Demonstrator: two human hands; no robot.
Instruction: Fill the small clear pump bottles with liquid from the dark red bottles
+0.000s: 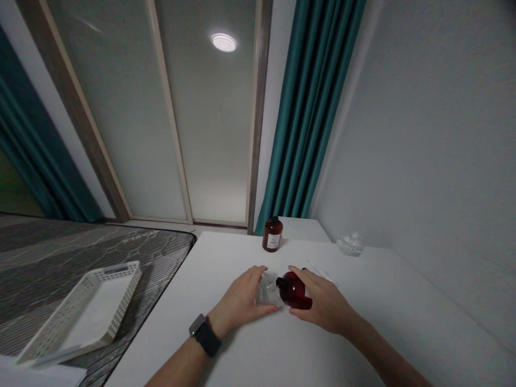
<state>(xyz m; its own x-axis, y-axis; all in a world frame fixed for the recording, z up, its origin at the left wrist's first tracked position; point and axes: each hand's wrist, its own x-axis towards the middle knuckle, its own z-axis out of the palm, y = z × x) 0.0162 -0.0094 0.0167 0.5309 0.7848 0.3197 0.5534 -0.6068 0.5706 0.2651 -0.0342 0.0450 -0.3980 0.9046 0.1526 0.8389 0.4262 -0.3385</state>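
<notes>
- While both hands meet over the middle of the white table (282, 355), the right hand (324, 306) holds a dark red bottle (293, 289) on its side, fingers curled over its body.
- Left hand (241, 302): fingers closed round a clear plastic piece (266, 293) at the bottle's neck.
- Second red bottle (272, 235) stands upright at the far edge, with crumpled clear plastic (350, 244) to its right.
- White basket (86, 309) sits well left, off the table.

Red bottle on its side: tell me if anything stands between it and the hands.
Nothing visible does. The right hand grips the red bottle, and the left hand holds a clear plastic piece at its neck. The upright bottle stands apart behind.
</notes>
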